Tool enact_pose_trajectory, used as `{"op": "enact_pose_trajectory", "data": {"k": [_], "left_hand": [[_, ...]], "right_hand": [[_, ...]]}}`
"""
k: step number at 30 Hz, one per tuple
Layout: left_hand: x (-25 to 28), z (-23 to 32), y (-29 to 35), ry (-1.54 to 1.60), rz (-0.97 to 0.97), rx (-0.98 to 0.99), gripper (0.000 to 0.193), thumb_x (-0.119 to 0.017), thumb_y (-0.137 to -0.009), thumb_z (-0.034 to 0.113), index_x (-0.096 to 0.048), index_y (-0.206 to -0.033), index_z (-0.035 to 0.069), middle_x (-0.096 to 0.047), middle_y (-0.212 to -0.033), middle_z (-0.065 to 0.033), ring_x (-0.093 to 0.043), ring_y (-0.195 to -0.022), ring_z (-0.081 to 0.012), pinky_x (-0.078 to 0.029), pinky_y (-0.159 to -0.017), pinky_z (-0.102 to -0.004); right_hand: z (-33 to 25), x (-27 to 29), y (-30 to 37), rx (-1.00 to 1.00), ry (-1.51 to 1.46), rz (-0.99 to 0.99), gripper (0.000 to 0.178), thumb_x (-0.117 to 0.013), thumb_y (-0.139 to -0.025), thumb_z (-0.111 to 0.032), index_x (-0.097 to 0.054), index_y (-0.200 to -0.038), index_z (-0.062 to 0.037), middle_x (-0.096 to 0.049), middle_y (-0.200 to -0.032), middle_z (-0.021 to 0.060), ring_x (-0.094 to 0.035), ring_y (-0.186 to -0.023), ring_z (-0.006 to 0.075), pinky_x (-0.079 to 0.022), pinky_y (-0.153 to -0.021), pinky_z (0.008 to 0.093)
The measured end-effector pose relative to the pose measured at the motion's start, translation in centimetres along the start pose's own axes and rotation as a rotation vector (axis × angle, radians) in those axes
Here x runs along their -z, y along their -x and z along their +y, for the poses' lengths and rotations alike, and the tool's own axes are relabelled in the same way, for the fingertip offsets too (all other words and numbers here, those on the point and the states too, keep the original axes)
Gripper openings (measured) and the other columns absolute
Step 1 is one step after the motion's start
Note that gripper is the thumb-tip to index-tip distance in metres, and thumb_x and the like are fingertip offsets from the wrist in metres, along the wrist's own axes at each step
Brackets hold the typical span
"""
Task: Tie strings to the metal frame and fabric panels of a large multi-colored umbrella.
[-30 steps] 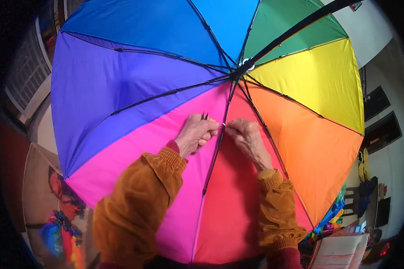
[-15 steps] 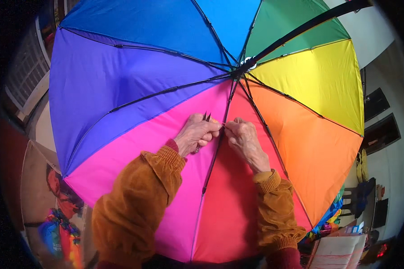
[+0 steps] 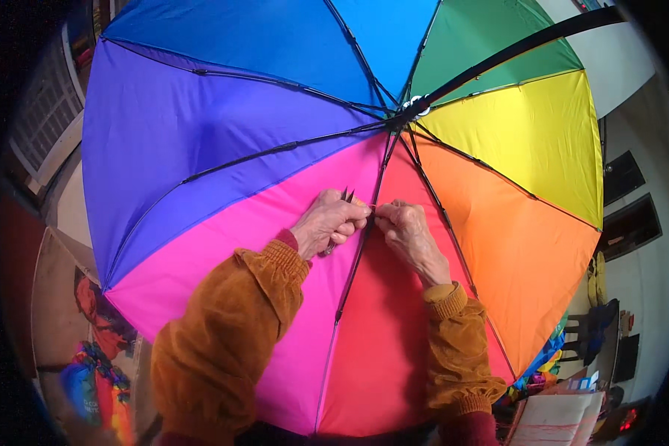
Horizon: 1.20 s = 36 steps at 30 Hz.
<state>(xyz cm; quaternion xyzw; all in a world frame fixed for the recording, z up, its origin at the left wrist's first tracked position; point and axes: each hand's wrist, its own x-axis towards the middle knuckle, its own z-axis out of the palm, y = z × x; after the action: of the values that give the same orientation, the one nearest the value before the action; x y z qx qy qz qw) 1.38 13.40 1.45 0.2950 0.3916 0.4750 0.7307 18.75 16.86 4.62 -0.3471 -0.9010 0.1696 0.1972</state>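
Note:
An open rainbow umbrella [image 3: 453, 186] spreads before me, its inner side, black ribs and shaft facing me. Both my hands meet at the rib [image 3: 358, 260] between the pink and red panels. My left hand [image 3: 331, 221] is closed around small thread snips [image 3: 347, 195]; their two pointed blades stick up past the fingers and most of the body is hidden in the palm. My right hand [image 3: 407, 230] is closed in a pinch just right of the rib. A short reddish thread [image 3: 372, 209] shows between the fingertips of the two hands.
The black umbrella shaft [image 3: 513, 65] slants from the hub [image 3: 409, 111] toward the upper right. Colourful folded cloth [image 3: 100, 386] lies at the lower left. A pale box-like stack [image 3: 561, 416] stands at the lower right, by more bright fabric [image 3: 546, 364].
Both hands have shifted very slightly to the right, keeping their grips. The umbrella's hub and shaft have also moved a little to the right.

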Motion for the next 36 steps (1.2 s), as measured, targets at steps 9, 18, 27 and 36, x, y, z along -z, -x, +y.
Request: {"op": "enact_pose_trajectory", "data": {"k": [9,18,27,36], "left_hand": [[0.1,-1.1,-0.8,0.06,0.0,-0.05,0.011,-0.056,-0.076,0.003,-0.051,-0.066,0.006,-0.049,-0.057,-0.002,-0.033,-0.037,-0.0019,-0.02,-0.03,-0.0176],[0.5,-1.1,-0.7,0.059,-0.013,-0.066,0.01,-0.055,-0.073,0.001,-0.05,-0.066,0.007,-0.047,-0.054,-0.0006,-0.033,-0.036,-0.0018,-0.02,-0.029,-0.018],[0.0,-1.7,-1.2,0.034,0.016,-0.094,0.01,-0.055,-0.073,0.004,-0.051,-0.066,0.008,-0.047,-0.055,0.0011,-0.033,-0.036,-0.0019,-0.02,-0.03,-0.0176],[0.1,-2.6,-0.6,-0.194,0.072,-0.355,0.014,-0.056,-0.078,0.015,-0.053,-0.066,0.01,-0.048,-0.055,0.0033,-0.036,-0.041,-0.0019,-0.024,-0.034,-0.0186]], "right_hand": [[0.0,-2.2,-0.5,0.031,0.096,0.234,0.019,-0.052,-0.073,0.006,-0.06,-0.09,0.0015,-0.057,-0.072,0.0166,-0.056,-0.066,0.031,-0.045,-0.059,0.0359],[-1.9,-0.4,-1.6,-0.057,-0.188,0.074,0.005,-0.05,-0.077,0.003,-0.054,-0.079,0.0025,-0.054,-0.068,0.0213,-0.056,-0.06,0.037,-0.043,-0.053,0.0403],[-0.3,-0.7,-1.9,0.034,0.016,0.127,0.005,-0.052,-0.079,-0.001,-0.052,-0.075,0.0026,-0.053,-0.065,0.0201,-0.055,-0.057,0.035,-0.042,-0.05,0.0394],[-2.9,-0.2,-4.3,-0.436,-0.952,0.35,0.016,-0.05,-0.09,-0.014,-0.049,-0.078,-0.0033,-0.048,-0.056,0.0038,-0.047,-0.043,0.0138,-0.04,-0.039,0.0298]]}}
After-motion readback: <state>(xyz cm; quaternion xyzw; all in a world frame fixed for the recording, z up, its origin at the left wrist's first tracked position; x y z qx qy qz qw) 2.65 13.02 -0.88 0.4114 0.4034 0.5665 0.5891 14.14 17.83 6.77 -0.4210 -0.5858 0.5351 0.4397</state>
